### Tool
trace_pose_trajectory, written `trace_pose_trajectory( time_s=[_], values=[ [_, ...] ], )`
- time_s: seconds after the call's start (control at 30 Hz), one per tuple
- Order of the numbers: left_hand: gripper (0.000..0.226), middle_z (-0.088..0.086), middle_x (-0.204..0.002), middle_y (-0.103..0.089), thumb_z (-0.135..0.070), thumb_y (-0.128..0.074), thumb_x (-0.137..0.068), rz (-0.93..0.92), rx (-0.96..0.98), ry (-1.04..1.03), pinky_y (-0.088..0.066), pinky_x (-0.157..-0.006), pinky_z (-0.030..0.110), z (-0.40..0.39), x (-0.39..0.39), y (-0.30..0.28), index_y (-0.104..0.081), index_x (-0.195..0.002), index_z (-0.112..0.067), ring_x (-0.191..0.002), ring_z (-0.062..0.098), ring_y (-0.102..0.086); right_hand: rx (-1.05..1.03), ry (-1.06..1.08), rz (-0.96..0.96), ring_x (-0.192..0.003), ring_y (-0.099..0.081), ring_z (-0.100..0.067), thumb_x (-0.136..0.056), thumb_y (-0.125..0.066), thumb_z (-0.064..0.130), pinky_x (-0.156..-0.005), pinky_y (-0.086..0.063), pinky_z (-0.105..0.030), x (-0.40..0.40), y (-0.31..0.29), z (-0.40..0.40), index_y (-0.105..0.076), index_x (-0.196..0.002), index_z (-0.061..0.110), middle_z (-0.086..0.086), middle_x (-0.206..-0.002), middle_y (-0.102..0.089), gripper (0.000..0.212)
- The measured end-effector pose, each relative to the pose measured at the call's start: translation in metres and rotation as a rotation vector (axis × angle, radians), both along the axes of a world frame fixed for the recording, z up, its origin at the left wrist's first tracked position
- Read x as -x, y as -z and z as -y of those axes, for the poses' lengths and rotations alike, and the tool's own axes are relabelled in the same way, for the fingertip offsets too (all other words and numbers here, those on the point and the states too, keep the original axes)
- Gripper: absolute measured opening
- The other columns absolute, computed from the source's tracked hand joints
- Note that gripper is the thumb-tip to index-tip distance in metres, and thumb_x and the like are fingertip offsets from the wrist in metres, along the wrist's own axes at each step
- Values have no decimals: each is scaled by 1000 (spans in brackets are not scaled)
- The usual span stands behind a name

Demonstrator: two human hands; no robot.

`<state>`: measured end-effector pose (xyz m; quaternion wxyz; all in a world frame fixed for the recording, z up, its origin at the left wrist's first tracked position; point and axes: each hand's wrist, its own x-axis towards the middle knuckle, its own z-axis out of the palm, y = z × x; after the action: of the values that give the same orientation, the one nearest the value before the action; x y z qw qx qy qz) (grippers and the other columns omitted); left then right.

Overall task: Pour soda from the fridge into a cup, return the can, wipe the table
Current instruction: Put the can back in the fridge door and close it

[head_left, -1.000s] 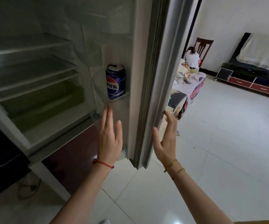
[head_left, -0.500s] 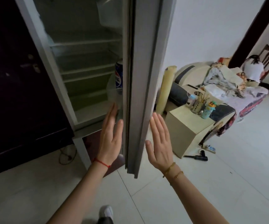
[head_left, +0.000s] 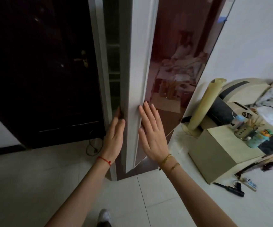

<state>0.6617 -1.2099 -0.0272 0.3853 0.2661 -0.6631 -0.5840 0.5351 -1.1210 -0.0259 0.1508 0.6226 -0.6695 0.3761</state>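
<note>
With the fridge door (head_left: 139, 66) only a narrow crack from shut, the soda can isn't visible anywhere, so I can't tell where it sits from this angle. A few pale shelves (head_left: 114, 63) show through the dark gap. Right hand (head_left: 152, 136) lies flat against the door's white edge and glossy maroon front, fingers straight, nothing grasped. Left hand (head_left: 115, 136) is on the inner side of the door edge, fingers straight too, tips tucked into the gap, looks like they're touching the edge but it's shadowy there. It wears a red string bracelet (head_left: 104, 160); the right wrist has gold bracelets (head_left: 168, 163).

Left of the fridge stands a dark door with a brass handle (head_left: 83, 59). Off to the right there's a rolled-up yellowish mat (head_left: 204, 102) leaning by a beige box (head_left: 217, 153), with a cluttered sofa (head_left: 247, 89) behind it. One shoe (head_left: 104, 216) pokes in at the bottom, on white floor tiles (head_left: 165, 202).
</note>
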Motion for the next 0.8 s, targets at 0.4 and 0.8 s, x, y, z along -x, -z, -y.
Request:
trace_pose_trajectory(
  time_s=[0.4,0.8],
  values=[
    [39,-4,-145,-48,-20,-39,-105,60,161,-148,-35,-116,40,115,-4,-3,-42,-143,-24,-136,7,-44,2,-35,5,-153,-5,-23,-101,-36,22,-124,-7,-48,-3,6,141,-9,-157,15,0,-166,-6,63],
    [49,0,-156,-36,-19,-41,-104,239,254,-124,-30,-119,42,221,7,-5,-31,-151,-15,-145,12,-31,0,89,-21,-153,-2,-21,-100,-38,19,-125,-3,-44,6,12,240,-4,-157,15,0,-166,0,66]
  ],
)
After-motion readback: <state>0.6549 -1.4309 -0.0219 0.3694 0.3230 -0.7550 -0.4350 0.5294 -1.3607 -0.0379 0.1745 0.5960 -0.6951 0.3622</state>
